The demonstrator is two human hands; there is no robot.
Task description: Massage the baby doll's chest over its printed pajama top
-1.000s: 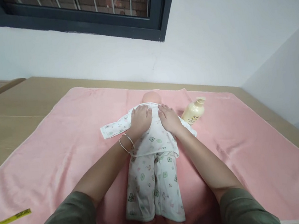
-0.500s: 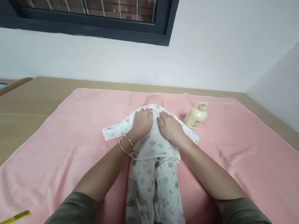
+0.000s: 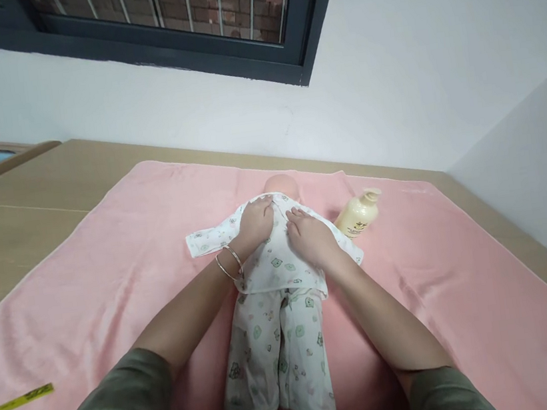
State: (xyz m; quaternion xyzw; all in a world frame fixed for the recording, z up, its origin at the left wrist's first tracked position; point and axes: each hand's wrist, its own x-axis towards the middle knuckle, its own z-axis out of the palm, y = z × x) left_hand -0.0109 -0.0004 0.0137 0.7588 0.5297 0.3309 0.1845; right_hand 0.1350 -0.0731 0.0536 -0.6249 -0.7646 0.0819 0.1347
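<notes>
A baby doll [image 3: 281, 264] lies on a pink blanket [image 3: 125, 265], its head toward the wall and its feet toward me. It wears a white printed top and matching trousers [image 3: 299, 343]. Across the doll's upper torso, on the left, rests my left hand [image 3: 256, 222], laid flat with the fingers stretched out; two bangles circle that wrist. My right hand [image 3: 310, 235] lies flat on the right side of the same top, fingers extended. Neither hand grips anything. Part of the chest and the right sleeve is hidden beneath my right hand and forearm.
A pale yellow pump bottle [image 3: 359, 214] lies tilted on the blanket beside the doll's right-hand sleeve. At the lower left is a yellow strip [image 3: 16, 402] with dark print. Beyond the blanket's edge come a wooden surface [image 3: 24, 191], a white wall and a dark-framed window [image 3: 213, 55].
My hands have shifted slightly on the doll's top, the left one a little toward the left. The doll's body and trousers have moved slightly left with them.
</notes>
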